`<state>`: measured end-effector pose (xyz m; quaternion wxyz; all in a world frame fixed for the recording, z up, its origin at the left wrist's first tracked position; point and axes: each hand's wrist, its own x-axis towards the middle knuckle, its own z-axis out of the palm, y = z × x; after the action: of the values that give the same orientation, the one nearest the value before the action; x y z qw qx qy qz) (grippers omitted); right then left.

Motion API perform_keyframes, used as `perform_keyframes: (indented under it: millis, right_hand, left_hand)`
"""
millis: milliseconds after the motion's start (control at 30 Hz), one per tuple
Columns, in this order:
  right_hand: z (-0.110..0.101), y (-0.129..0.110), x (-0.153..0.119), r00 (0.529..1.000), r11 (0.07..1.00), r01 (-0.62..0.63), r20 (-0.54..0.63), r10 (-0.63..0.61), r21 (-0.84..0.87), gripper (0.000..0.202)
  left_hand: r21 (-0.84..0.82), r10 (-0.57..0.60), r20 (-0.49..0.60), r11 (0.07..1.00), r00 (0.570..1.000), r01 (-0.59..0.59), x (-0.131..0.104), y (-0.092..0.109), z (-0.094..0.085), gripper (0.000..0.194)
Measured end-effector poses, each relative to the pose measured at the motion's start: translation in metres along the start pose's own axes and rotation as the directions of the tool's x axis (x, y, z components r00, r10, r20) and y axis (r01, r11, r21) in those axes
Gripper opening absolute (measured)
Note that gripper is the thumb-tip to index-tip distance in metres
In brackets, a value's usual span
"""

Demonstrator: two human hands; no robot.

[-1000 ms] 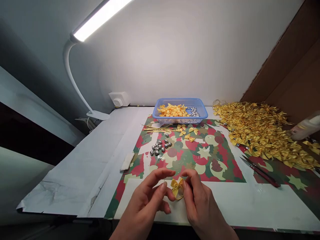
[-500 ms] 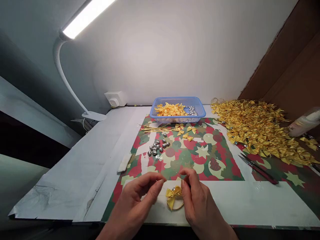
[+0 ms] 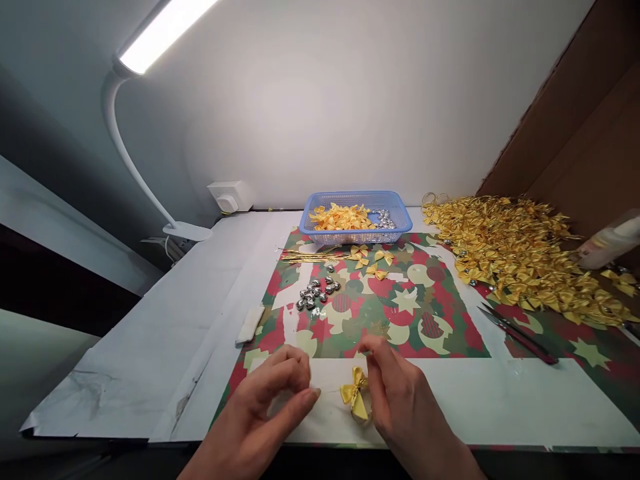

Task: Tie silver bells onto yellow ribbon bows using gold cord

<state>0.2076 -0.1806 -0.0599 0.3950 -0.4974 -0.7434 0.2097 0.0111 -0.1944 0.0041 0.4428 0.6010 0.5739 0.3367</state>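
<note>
A small yellow ribbon bow (image 3: 355,395) with a gold loop under it lies at the near edge of the patterned paper (image 3: 410,313). My right hand (image 3: 400,403) pinches it from the right with thumb and forefinger. My left hand (image 3: 270,400) is a little to the left of the bow, its fingertips pinched together on a thin gold thread (image 3: 330,391) that runs to the bow.
A blue basket (image 3: 307,223) of yellow bows and silver bells stands at the back. Silver bells (image 3: 315,295), loose bows (image 3: 373,261) and gold strings (image 3: 310,257) lie mid-table. A large bow pile (image 3: 525,257), scissors (image 3: 520,333) and a bottle (image 3: 607,243) are right; a lamp (image 3: 150,40) left.
My hands have moved apart and lower. The left hand has drawn away to the left, and the bow has come down onto the paper with the right hand.
</note>
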Motion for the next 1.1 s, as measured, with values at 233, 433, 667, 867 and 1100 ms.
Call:
perform_keyframes:
  millis: [233, 433, 667, 867, 1100]
  right_hand:
    - [0.002, -0.003, -0.001, 0.998, 0.998, 0.055, -0.036, -0.056, -0.044, 0.027]
    - [-0.002, -0.004, -0.001, 0.997, 0.997, 0.079, -0.015, -0.08, -0.025, 0.028]
    - [-0.005, -0.002, -0.002, 1.0, 0.998, 0.025, 0.011, -0.026, 0.066, 0.025]
    - [-0.006, -0.001, -0.002, 0.999, 0.995, -0.008, 0.042, 0.003, 0.103, 0.025]
    - [-0.01, -0.006, -0.001, 0.999, 0.991, -0.028, 0.044, 0.023, 0.131, 0.024]
  left_hand:
    - [-0.621, -0.219, -0.016, 0.767, 0.976, 0.162, 0.001, -0.001, 0.01, 0.026]
    - [-0.226, -0.136, -0.009, 0.965, 0.991, 0.131, 0.013, -0.01, 0.017, 0.047]
    - [0.252, -0.129, 0.079, 0.962, 0.988, 0.106, 0.012, -0.005, 0.017, 0.02]
    - [0.417, -0.17, 0.191, 0.906, 0.967, 0.077, 0.013, 0.006, 0.019, 0.04]
    - [0.452, -0.179, 0.16, 0.888, 0.971, 0.089, 0.022, 0.018, 0.028, 0.039]
